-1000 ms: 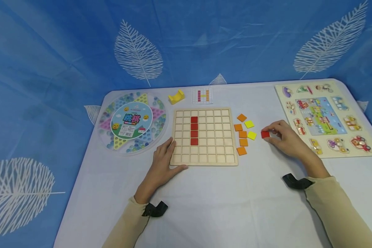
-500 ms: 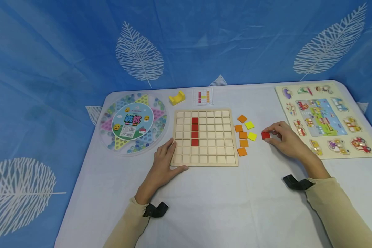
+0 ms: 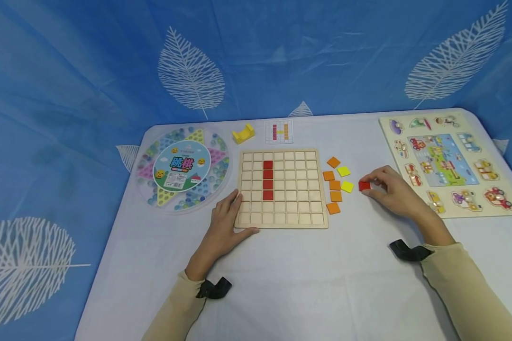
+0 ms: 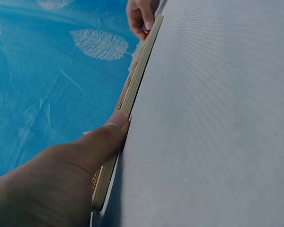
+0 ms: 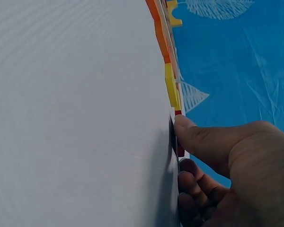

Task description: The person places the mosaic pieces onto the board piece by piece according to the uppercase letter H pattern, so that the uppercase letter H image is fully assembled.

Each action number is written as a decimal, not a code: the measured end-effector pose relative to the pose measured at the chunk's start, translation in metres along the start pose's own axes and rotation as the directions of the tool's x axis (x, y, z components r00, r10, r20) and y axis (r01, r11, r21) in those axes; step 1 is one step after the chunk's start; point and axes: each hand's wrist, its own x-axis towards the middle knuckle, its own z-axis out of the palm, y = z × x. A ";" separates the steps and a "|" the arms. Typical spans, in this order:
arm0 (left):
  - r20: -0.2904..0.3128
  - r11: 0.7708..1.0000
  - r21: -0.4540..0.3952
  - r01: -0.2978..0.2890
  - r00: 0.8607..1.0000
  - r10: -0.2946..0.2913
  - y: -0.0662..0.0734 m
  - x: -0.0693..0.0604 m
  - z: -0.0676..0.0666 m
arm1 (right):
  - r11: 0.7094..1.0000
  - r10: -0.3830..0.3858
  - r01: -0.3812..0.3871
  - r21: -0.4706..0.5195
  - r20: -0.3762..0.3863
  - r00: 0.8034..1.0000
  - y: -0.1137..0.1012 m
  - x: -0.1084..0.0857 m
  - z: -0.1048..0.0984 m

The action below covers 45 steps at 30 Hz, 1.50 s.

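Note:
A wooden grid board [image 3: 290,218] lies on the table, with red square tiles [image 3: 268,174] in a column of its cells. My left hand [image 3: 223,232] spans the board's near left corner, fingers along the left side. In the left wrist view the thumb [image 4: 104,137] presses the board's front edge. Right of the board, my right hand [image 3: 390,192] pinches a red tile [image 3: 364,186] between thumb and fingertips, at the table surface. Orange tiles [image 3: 334,185] and yellow tiles [image 3: 347,187] lie loose between the board and that hand. The right wrist view mostly hides the red tile behind the thumb.
Behind the board lie a pattern card [image 3: 278,131] with a coloured H and a yellow curved block [image 3: 243,134]. A round Chinese checkers set [image 3: 182,168] lies at the left. A wooden picture puzzle [image 3: 445,163] lies at the right, behind the right hand. Blue cloth [image 3: 307,57] hangs behind.

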 end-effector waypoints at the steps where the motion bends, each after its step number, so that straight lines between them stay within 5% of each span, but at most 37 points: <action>1: 0.000 1.000 0.000 0.002 1.000 -0.002 0.000 0.000 0.000 | 1.000 -0.001 0.001 -0.001 -0.001 1.000 0.000 0.000 0.000; 16: 0.012 1.000 0.001 0.021 1.000 -0.021 0.001 0.000 0.000 | 0.998 -0.041 0.041 0.037 -0.003 0.999 -0.050 0.032 0.026; 32: 0.020 1.000 0.010 0.024 1.000 -0.024 0.005 0.000 -0.001 | 0.970 -0.237 0.221 0.101 0.185 0.954 -0.148 0.064 0.099; 45: 0.022 1.000 0.008 0.025 0.999 -0.025 0.005 0.001 -0.003 | 0.968 -0.250 0.251 0.017 0.194 0.949 -0.159 0.068 0.116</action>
